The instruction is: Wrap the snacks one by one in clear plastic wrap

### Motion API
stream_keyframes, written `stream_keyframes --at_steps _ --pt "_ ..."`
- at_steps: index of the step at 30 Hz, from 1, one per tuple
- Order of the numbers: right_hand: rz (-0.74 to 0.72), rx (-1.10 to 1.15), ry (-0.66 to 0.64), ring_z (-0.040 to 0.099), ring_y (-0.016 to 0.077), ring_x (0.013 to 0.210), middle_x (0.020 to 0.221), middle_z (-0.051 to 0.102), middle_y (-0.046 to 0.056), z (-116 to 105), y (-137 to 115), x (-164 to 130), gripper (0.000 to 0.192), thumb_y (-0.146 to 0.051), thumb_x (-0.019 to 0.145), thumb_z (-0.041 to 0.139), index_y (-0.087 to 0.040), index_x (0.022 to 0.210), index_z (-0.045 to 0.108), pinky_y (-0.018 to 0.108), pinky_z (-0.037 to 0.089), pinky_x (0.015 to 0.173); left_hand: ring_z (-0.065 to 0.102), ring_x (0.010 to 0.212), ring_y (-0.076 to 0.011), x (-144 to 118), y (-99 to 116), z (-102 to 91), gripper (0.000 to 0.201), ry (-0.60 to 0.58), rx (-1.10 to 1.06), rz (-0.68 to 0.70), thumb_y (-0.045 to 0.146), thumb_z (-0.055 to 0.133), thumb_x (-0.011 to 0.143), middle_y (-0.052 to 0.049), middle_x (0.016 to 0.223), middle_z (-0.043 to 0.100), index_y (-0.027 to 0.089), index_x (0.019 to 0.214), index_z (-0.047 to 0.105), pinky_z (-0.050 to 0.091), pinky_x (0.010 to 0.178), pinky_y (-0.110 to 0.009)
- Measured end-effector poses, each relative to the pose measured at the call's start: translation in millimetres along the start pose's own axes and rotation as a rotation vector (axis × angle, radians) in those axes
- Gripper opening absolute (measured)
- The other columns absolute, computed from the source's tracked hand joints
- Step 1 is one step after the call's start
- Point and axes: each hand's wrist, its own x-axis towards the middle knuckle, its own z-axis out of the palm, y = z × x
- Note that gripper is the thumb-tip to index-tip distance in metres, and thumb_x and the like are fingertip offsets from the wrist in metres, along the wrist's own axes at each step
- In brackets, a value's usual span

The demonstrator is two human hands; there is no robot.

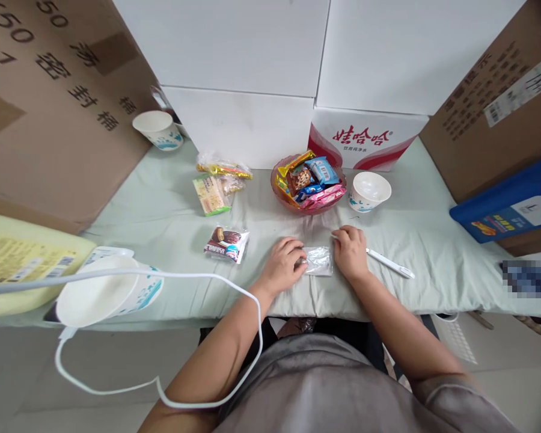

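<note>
A small clear plastic packet (319, 261) lies flat on the cloth between my two hands. My left hand (283, 264) has its fingers curled down over the packet's left edge, pressing there. Just right of the packet is my right hand (350, 252), closed over a slim white tool (391, 263) that looks like a pen or craft knife. One end of this tool sticks out past the fingertips; the longer end slants to the right from under the hand. To the left lies a wrapped snack (228, 243) in brown and white packaging.
Behind my hands stand a pink bowl (282, 201) of wrapped snacks and a paper cup (370, 191). More packaged snacks (211, 195) lie back left. A white cable (184, 275) hangs across the left front, before a large paper cup (99, 291). Boxes (238, 126) wall the back and sides.
</note>
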Motion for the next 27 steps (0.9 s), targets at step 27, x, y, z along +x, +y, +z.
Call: stream_keyframes --at_steps 27 --pt "0.108 -0.297 -0.598 0.063 0.024 0.091 0.103 0.072 0.012 -35 104 172 0.03 -0.017 0.083 0.048 -0.016 0.096 0.075 0.034 0.046 0.081 0.056 0.099 -0.0215 2 -5 -1.7 0.019 0.041 -0.042 -0.006 0.007 0.052 0.081 -0.006 0.098 0.064 0.02 0.086 0.065 0.051 0.089 -0.04"
